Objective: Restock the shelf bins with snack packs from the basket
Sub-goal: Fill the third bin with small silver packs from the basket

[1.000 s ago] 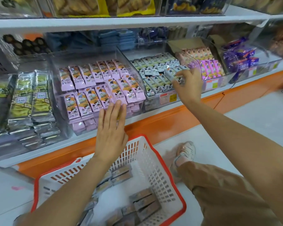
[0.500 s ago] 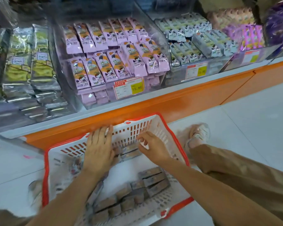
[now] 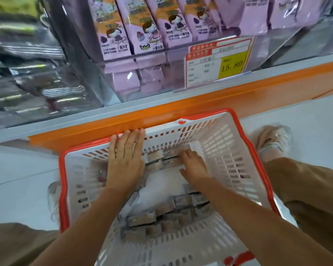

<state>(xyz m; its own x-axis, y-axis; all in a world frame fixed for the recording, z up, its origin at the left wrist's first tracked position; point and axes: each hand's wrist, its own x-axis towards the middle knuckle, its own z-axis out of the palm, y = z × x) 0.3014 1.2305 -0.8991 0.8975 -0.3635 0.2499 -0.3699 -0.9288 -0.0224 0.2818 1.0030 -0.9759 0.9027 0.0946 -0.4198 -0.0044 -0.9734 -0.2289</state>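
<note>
A white basket with a red rim (image 3: pixel 236 143) stands on the floor against the shelf base. Brownish snack packs lie inside it, a few at the far end (image 3: pixel 156 157) and several more nearer me (image 3: pixel 161 214). My left hand (image 3: pixel 125 160) is flat with straight fingers over the basket's far left wall, fingertips at the rim. My right hand (image 3: pixel 194 166) reaches down onto the far packs, thumb spread. Its fingers bend down among the packs, and any grip is hidden. Above, a clear shelf bin (image 3: pixel 161 73) holds purple snack packs (image 3: pixel 142 35).
A price tag (image 3: pixel 219 62) marked 15.80 hangs on the bin front. A bin of dark silvery packs (image 3: pixel 37 73) sits to the left. The orange shelf base (image 3: pixel 181 106) runs behind the basket. My shoe (image 3: pixel 273 141) and trouser leg (image 3: pixel 306 189) are at the right.
Both hands came down from the shelf bins into the basket. The view dropped and moved closer. My right hand now sits lower, on the far packs.
</note>
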